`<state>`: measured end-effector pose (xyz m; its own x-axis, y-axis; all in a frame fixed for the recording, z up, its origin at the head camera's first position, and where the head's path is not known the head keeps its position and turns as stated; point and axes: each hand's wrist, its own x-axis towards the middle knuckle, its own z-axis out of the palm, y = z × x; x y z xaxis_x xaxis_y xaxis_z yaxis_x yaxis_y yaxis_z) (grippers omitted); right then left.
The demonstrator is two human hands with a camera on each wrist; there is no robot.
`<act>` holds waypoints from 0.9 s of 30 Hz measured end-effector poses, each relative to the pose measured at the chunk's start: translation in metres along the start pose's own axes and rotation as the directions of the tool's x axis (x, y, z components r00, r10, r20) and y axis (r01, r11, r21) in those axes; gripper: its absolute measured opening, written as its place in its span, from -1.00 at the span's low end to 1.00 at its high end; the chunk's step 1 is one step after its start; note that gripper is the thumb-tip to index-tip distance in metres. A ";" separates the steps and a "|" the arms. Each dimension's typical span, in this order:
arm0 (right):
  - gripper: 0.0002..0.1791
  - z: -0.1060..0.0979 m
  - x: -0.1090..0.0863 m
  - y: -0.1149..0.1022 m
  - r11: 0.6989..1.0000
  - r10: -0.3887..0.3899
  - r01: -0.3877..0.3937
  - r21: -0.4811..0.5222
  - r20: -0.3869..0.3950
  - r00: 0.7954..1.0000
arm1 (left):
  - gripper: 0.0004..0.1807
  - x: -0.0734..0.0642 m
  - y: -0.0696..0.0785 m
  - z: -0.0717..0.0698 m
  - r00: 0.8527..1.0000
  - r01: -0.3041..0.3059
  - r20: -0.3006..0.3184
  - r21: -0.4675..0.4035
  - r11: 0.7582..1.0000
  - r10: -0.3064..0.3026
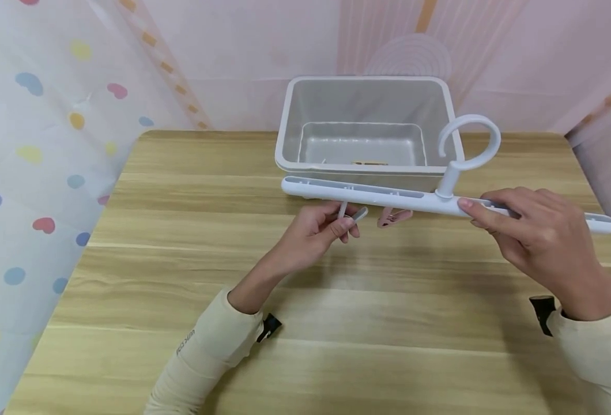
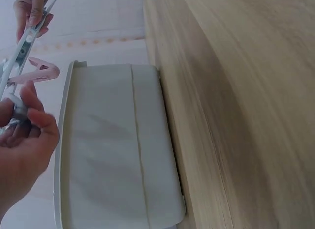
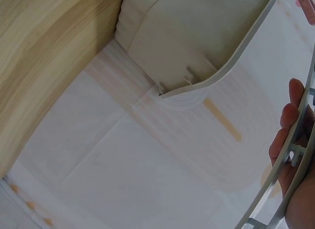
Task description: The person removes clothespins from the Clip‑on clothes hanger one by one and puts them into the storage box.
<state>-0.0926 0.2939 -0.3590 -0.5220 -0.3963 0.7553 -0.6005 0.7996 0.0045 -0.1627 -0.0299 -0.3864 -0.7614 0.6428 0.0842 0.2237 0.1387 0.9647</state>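
Note:
A white plastic hanger (image 1: 373, 196) with a round hook (image 1: 494, 144) is held level above the table. My right hand (image 1: 549, 236) grips its bar to the right of the hook, the thumb lying along the bar. Under the bar's left half, my left hand (image 1: 310, 233) pinches a grey-white clip (image 1: 359, 214) between thumb and fingers. Whether that clip is joined to the bar cannot be made out. A pink clip (image 1: 395, 217) hangs from the bar between the two hands; the left wrist view also shows this pink clip (image 2: 43, 71) just beyond my left fingers.
A pale grey plastic tub (image 1: 283, 129) stands at the table's back edge, behind the hanger. Low inside it lies a small yellow-brown piece (image 1: 369, 163). The wood-grain table (image 1: 181, 230) meets a patterned cloth backdrop (image 1: 222, 57) at the back and left.

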 end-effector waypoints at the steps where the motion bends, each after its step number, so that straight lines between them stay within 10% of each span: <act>1: -0.61 0.000 0.000 0.000 1.000 -0.001 0.001 0.000 -0.001 1.000 | -0.75 0.000 0.000 0.000 1.000 -0.013 -0.025 0.034 0.999 0.014; 6: -0.62 0.000 0.001 -0.002 1.000 0.006 -0.006 0.011 -0.006 1.000 | -0.82 -0.002 -0.002 0.001 0.969 -0.131 -0.163 0.293 0.947 0.184; 13: -0.62 -0.001 0.000 -0.004 0.999 0.012 -0.012 0.030 0.005 1.000 | -0.93 -0.003 -0.008 0.003 0.835 -0.246 -0.254 0.620 0.745 0.487; 18: -0.64 -0.002 0.001 -0.004 0.999 0.006 -0.006 0.039 0.011 1.000 | -0.93 -0.004 -0.009 0.004 0.792 -0.224 -0.267 0.710 0.668 0.549; 23: -0.65 -0.002 0.002 -0.004 0.999 0.010 -0.010 0.048 0.006 1.000 | -0.92 -0.006 -0.010 0.005 0.781 -0.201 -0.260 0.756 0.623 0.568; 25: -0.65 -0.002 0.002 -0.004 0.999 0.010 -0.011 0.047 0.007 1.000 | -0.94 -0.006 -0.009 0.004 0.803 -0.218 -0.250 0.723 0.655 0.542; 27: -0.64 -0.003 0.002 -0.004 0.999 0.009 -0.010 0.042 0.011 1.000 | -0.93 -0.006 -0.008 0.003 0.851 -0.238 -0.231 0.631 0.738 0.472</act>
<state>-0.0896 0.2915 -0.3562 -0.5341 -0.3939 0.7481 -0.6201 0.7839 -0.0300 -0.1585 -0.0329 -0.3954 -0.6826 0.4380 0.5850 0.7307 0.4246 0.5347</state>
